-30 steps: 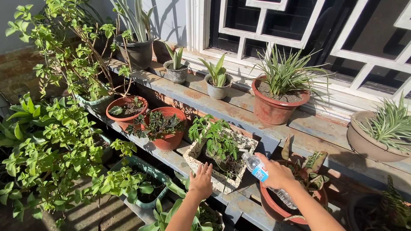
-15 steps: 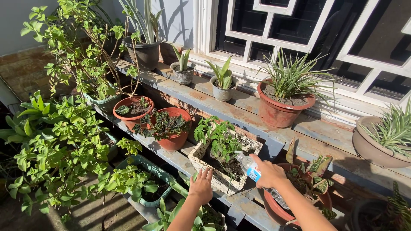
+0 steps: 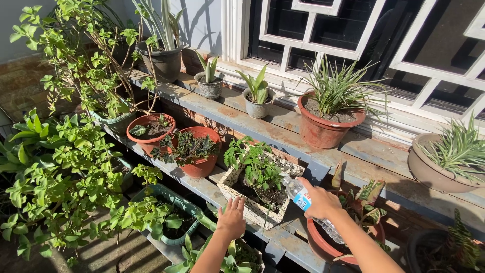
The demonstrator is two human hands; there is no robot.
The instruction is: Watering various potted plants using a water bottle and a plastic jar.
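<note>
Clear plastic water bottle (image 3: 310, 208) with a blue label, tipped neck-first toward the pale square planter (image 3: 251, 201) on the lower shelf, so the step in hand looks like watering that leafy little plant. The right hand (image 3: 320, 202) is wrapped around the bottle's middle, fingers clenched on it, and the mouth sits just over the planter's right edge above the dark soil. The left hand (image 3: 231, 221) hovers at the planter's front rim with fingers spread and loose, grasping nothing; whether it actually touches the rim is hard to tell.

Doing this well probably comes down to a gentle tilt. A bottle that narrow tends to glug, so a slow pour aimed at bare soil rather than the leaves should keep dirt from splashing out. Moving the stream around the stem instead of one spot would soak more evenly.

Just right of the planter sits a terracotta pot (image 3: 323, 245) with striped leaves, directly under the person's wrist, so drips likely land there. Left of the planter, another terracotta pot with dark foliage (image 3: 197, 164) stands close, well clear of the pour.
</note>
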